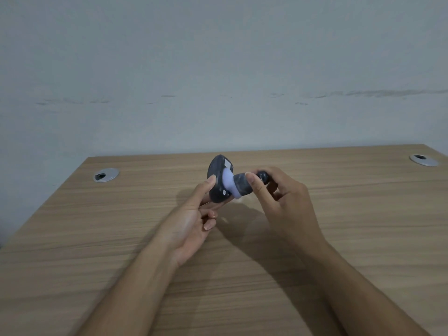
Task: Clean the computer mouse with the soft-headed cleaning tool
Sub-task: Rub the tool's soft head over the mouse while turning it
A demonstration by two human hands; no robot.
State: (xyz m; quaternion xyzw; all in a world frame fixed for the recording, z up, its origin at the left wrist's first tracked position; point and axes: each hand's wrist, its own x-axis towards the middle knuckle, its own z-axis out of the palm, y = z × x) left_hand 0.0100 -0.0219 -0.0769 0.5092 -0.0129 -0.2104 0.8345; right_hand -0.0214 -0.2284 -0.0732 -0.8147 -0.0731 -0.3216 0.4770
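A dark grey computer mouse [219,175] is held up above the wooden desk [121,226], tilted so its underside with a small white label faces me. My left hand [194,221] grips it from the left and below, thumb on its edge. My right hand [281,200] holds the cleaning tool [240,185], a dark mottled body with a pale lilac soft head. The soft head presses against the mouse's underside. The tool's dark rear end pokes out past my right fingers.
Two round metal cable grommets sit in the desk, one at the far left [106,175] and one at the far right [423,160]. A pale scuffed wall [218,81] rises right behind the desk's far edge.
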